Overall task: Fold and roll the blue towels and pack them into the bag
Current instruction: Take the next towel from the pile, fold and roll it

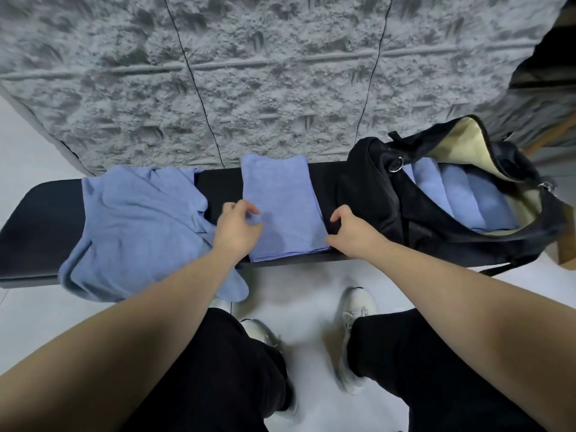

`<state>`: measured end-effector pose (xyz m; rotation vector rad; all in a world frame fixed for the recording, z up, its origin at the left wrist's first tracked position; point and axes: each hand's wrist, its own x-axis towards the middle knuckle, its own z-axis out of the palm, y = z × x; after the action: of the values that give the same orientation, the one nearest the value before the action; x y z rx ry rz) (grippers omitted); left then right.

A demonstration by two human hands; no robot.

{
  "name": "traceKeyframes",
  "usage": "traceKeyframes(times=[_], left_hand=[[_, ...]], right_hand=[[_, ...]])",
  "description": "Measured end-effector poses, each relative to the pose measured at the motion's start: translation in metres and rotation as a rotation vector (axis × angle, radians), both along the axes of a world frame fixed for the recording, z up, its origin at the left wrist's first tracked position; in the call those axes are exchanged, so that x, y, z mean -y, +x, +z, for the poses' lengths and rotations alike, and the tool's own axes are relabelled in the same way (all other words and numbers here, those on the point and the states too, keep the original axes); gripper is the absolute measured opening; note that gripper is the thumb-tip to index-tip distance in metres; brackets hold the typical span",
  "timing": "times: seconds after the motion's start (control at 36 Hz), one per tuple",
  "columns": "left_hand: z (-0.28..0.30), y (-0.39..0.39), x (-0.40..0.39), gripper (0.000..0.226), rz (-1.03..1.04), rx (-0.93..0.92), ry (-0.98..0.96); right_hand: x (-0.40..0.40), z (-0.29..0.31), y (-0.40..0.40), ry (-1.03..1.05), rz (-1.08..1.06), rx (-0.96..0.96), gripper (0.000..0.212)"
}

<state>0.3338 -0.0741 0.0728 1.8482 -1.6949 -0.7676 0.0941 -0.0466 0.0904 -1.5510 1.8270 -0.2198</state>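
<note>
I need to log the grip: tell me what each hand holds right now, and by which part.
Both hands are at the folded towel on the bench. The left hand pinches its left edge near the front; the right hand grips its right edge near the front corner.

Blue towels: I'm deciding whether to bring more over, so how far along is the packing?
Done: several rolled towels already lie side by side in the open black bag. In hand: a folded towel lies flat on the bench, with the left hand and right hand at its near corners, not yet rolled. Left: an unfolded, crumpled towel pile beside it.
</note>
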Motion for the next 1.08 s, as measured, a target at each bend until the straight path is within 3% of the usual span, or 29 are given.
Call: traceKeyframes(times=[0.06, 0.14, 0.19, 0.28, 0.78, 0.89, 1.08], left_hand=[[0.001, -0.002, -0.012, 0.023, -0.225, 0.053, -0.018], [0.006, -0.006, -0.022, 0.034, -0.520, 0.356, -0.022], [0.010, -0.009, -0.027, 0.042, -0.615, 0.504, -0.040], [0.008, -0.010, -0.028, 0.049, -0.687, 0.604, -0.038], [0.015, -0.011, -0.026, 0.015, -0.681, 0.560, -0.005], [0.017, -0.008, -0.028, 0.015, -0.634, 0.516, 0.022], [0.016, 0.002, -0.031, 0.021, -0.562, 0.440, 0.137]], right_hand=[[-0.003, 0.000, -0.002, -0.085, 0.101, -0.013, 0.030], [-0.007, 0.000, 0.002, -0.253, 0.425, -0.080, 0.032], [-0.009, -0.002, 0.007, -0.342, 0.618, -0.191, 0.035], [-0.009, -0.006, 0.014, -0.361, 0.708, -0.291, 0.041], [-0.006, -0.009, 0.017, -0.328, 0.562, -0.250, 0.020], [-0.010, -0.008, 0.015, -0.323, 0.545, -0.209, 0.021], [-0.013, -0.003, 0.010, -0.129, 0.455, -0.103, 0.018]])
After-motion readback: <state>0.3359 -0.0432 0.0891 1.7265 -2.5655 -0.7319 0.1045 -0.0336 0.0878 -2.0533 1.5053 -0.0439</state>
